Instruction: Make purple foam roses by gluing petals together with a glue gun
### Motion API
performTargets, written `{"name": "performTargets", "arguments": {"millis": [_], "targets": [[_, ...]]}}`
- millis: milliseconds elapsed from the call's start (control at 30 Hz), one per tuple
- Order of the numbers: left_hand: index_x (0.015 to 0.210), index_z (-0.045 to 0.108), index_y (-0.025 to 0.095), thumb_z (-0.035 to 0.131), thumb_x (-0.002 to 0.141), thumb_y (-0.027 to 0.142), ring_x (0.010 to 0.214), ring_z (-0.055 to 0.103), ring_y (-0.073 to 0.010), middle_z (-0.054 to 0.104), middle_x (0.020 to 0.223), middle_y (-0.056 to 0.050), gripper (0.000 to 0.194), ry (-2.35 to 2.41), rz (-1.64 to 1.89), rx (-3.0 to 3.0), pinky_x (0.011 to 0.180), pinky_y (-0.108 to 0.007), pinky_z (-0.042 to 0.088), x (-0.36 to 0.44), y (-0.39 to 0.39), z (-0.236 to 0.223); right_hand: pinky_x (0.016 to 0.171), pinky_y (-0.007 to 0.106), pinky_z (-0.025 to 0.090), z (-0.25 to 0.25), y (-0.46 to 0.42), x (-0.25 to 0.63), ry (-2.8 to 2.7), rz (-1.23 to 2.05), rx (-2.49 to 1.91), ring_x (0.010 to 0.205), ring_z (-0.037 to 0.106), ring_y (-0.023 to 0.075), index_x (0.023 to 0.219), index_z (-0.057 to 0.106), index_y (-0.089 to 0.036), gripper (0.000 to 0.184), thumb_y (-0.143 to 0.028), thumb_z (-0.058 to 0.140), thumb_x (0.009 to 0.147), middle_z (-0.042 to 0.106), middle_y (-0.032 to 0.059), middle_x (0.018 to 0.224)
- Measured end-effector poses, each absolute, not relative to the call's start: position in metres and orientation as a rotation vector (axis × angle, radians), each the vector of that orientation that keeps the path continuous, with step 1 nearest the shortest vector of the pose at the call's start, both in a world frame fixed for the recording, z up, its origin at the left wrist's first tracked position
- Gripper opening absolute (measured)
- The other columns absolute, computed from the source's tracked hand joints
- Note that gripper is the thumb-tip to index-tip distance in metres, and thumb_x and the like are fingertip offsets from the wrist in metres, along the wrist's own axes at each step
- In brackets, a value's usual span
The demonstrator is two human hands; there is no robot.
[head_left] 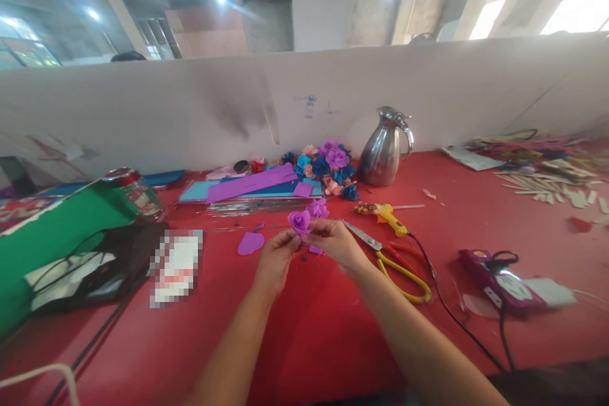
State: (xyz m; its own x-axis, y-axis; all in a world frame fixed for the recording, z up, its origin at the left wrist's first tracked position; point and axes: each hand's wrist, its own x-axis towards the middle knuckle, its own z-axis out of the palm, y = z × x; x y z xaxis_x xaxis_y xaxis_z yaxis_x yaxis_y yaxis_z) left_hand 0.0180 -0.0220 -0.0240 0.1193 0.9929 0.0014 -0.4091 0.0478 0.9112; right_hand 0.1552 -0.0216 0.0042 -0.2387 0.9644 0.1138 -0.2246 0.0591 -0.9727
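My left hand (pixel 276 260) and my right hand (pixel 335 242) meet over the red table (pixel 309 330), both pinched around a small purple foam rose (pixel 299 221) held upright between them. A second purple rose (pixel 318 208) lies on the table just behind it. A loose purple petal (pixel 250 243) lies to the left of my left hand. Yellow-handled scissors (pixel 394 263) and a yellow glue gun (pixel 385 214) lie to the right of my right hand.
Purple and blue foam sheets (pixel 252 185) and a heap of finished foam flowers (pixel 328 168) sit by the white partition. A steel jug (pixel 384 147) stands behind. A power strip (pixel 499 279) and wooden sticks (pixel 547 184) are at right; a green box (pixel 52 228) at left.
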Motion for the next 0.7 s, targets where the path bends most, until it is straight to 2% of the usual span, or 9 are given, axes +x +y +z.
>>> {"name": "performTargets", "arguments": {"millis": [233, 500, 633, 700], "targets": [[0.078, 0.074, 0.015, 0.079, 0.061, 0.026, 0.069, 0.063, -0.0146, 0.071, 0.073, -0.004, 0.022, 0.842, 1.289, 0.939, 0.073, -0.028, 0.049, 0.019, -0.023, -0.022, 0.068, 0.029, 0.05, 0.009, -0.023, 0.154, -1.295, 1.416, -0.831, 0.065, 0.06, 0.0147, 0.075, 0.075, -0.021, 0.017, -0.033, 0.073, 0.062, 0.068, -0.0001, 0.072], [0.076, 0.074, 0.014, 0.078, 0.063, 0.024, 0.071, 0.064, -0.0157, 0.071, 0.073, -0.005, 0.017, 0.854, 1.292, 0.948, 0.076, -0.029, 0.049, 0.019, -0.024, -0.02, 0.071, 0.03, 0.05, 0.003, -0.021, 0.153, -1.404, 1.303, -0.838, 0.071, 0.061, 0.0164, 0.083, 0.075, -0.021, 0.023, -0.035, 0.073, 0.065, 0.069, 0.0015, 0.079], [0.08, 0.075, 0.015, 0.078, 0.062, 0.022, 0.073, 0.065, -0.017, 0.072, 0.075, -0.005, 0.02, 0.857, 1.294, 0.951, 0.077, -0.03, 0.048, 0.019, -0.024, -0.021, 0.069, 0.029, 0.049, -0.001, -0.02, 0.152, -1.439, 1.262, -0.848, 0.066, 0.059, 0.0148, 0.087, 0.074, -0.02, 0.024, -0.033, 0.07, 0.068, 0.069, 0.0011, 0.076], [0.081, 0.075, 0.015, 0.079, 0.06, 0.022, 0.074, 0.065, -0.0175, 0.072, 0.075, -0.005, 0.022, 0.854, 1.299, 0.948, 0.079, -0.031, 0.048, 0.019, -0.024, -0.021, 0.071, 0.03, 0.049, -0.002, -0.019, 0.152, -1.446, 1.245, -0.85, 0.07, 0.06, 0.0163, 0.088, 0.074, -0.02, 0.025, -0.034, 0.071, 0.068, 0.069, 0.0016, 0.079]]}}
